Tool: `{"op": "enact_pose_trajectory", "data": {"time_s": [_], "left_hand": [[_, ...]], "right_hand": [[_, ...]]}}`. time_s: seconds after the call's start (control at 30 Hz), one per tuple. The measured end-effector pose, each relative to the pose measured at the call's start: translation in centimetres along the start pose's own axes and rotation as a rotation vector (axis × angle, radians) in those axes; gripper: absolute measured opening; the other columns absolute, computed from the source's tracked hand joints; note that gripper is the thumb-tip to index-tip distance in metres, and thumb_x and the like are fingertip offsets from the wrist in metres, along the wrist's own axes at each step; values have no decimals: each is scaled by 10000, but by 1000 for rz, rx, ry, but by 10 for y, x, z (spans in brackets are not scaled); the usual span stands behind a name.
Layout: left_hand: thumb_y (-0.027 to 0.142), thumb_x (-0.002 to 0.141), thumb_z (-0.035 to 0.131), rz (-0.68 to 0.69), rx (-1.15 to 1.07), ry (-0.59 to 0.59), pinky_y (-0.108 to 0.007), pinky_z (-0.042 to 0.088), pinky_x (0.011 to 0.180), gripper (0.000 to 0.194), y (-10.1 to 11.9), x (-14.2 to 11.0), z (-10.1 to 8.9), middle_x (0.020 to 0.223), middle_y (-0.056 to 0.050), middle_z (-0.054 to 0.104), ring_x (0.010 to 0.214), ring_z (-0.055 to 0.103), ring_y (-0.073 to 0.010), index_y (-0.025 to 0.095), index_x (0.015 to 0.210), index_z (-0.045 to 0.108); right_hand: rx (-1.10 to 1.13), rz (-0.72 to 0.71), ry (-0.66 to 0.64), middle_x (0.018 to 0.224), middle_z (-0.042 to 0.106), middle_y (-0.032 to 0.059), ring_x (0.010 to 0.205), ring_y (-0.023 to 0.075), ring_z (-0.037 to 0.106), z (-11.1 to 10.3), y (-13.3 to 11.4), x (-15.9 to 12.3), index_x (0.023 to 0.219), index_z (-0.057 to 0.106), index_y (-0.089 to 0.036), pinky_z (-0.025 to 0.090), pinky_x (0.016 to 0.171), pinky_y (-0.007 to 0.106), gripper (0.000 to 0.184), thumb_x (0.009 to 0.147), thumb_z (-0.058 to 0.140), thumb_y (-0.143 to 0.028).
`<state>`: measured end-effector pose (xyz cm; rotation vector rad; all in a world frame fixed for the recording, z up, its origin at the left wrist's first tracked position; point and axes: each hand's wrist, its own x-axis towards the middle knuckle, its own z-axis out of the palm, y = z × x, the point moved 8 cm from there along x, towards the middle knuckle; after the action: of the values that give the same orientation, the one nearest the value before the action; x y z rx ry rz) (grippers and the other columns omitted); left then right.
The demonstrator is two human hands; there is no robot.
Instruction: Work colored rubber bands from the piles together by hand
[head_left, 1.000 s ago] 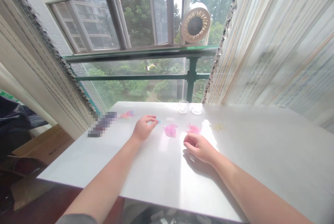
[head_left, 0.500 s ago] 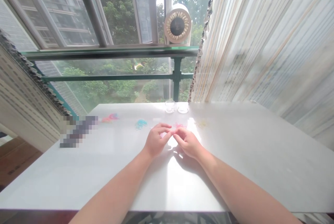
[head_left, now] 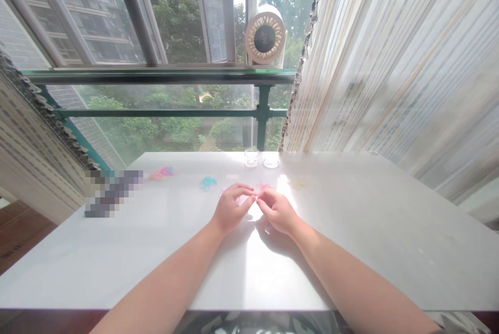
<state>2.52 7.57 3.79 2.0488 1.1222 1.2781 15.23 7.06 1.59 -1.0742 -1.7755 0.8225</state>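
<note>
My left hand (head_left: 234, 208) and my right hand (head_left: 278, 211) meet above the middle of the white table (head_left: 156, 261), thumbs and forefingers pinched together at the tips. Whatever sits between the fingertips is too small to make out. Just behind the right fingers lies a pile of thin pink loops (head_left: 266, 185), possibly rubber bands. Most of a purplish-pink pile (head_left: 223, 190) is hidden by my left hand. To the left is a blue pile (head_left: 208, 183), and a pale yellow pile (head_left: 298, 183) lies to the right. A mixed-colour pile (head_left: 162, 173) is farther left.
A clear round container (head_left: 251, 158) and a clear shallow dish or lid (head_left: 270, 162) stand near the table's back edge. A blurred-out dark object (head_left: 115, 194) lies at the left. Beyond are a green railing (head_left: 163, 77), a white round fan-like device (head_left: 265, 37) and curtains (head_left: 374, 64).
My left hand came away from the blue pile, moving right until its fingertips met those of my right hand. The view turned slightly right. Over the last half second, the hands barely moved.
</note>
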Motion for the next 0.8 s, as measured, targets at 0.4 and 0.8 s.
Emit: {"op": "enact_pose_trajectory", "data": {"time_s": [0.4,0.8], "left_hand": [[232,768,579,11,-2,4,-286,464,762,64,2,0,-3,922,-41,642,906,595,-172,202,774,636],[248,769,570,-12,-7,-44,-279,472,729,95,0,0,-1,931,-49,652,893,603,-178,207,803,648]], "right_hand": [[-12,-29,19,651,557,-23,615,120,514,-3,-3,1,746,525,-192,428,691,274,69,792,480,-215],[-14,-12,50,619,525,-15,606,135,503,-9,-4,-1,752,537,-201,420,600,263,75,786,479,-235]]}}
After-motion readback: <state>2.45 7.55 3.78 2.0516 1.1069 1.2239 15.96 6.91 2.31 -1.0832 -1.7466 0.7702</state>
